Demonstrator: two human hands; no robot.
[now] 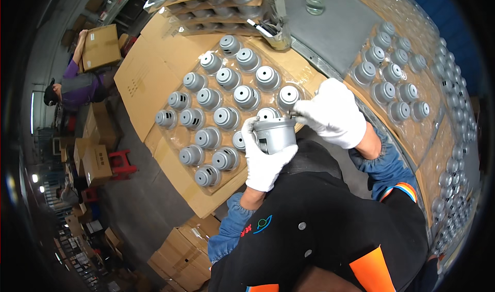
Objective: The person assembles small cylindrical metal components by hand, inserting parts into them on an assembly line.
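My left hand [264, 164], in a white glove, is closed around a silver metal cup-shaped housing [279, 136]. The housing has a flanged rim at its top and a dark slot in its side. At that rim is my right hand [336, 115], also gloved in white, its fingers pinched together. Something small and dark shows at those fingertips, too small to name. Just beyond my hands, several similar housings [227, 78] stand in rows on a clear plastic tray [206, 188], which lies on brown cardboard [149, 49].
More housings [384, 92] stand on plastic trays to the right. Stacked layers of housings [216, 11] rise at the far side, by a metal post with a pen holder [278, 38]. A clear bottle [315, 1] stands beyond. At left, a person [77, 88] carries a carton [101, 47].
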